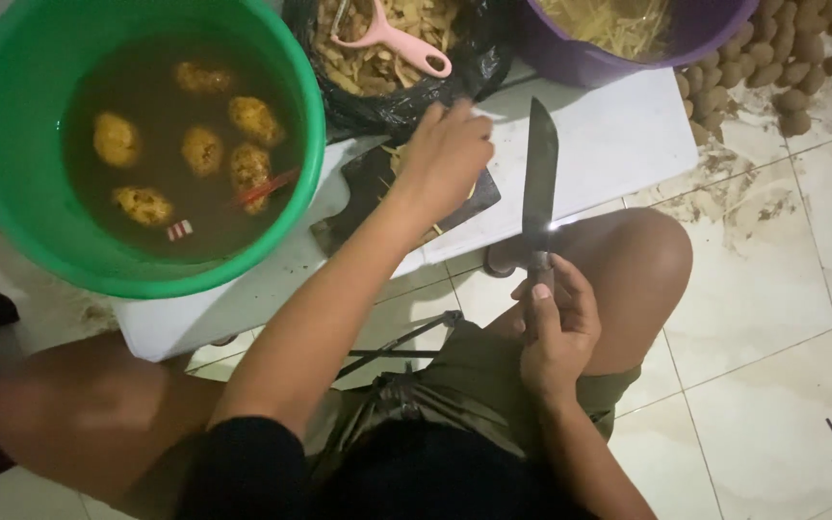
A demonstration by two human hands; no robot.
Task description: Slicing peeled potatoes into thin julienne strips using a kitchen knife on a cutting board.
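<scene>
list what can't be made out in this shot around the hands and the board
- Head view: what lies under the left hand on the dark cutting board; the hand covers it.
- Purple tub: cut off by the top edge.
- Knife handle: hidden in the right hand.

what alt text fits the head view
Seated person's right hand holds a long steel knife upright; left hand rests on a dark cutting board. Beside it, a green plastic bucket holds peeled potatoes in water.
</scene>
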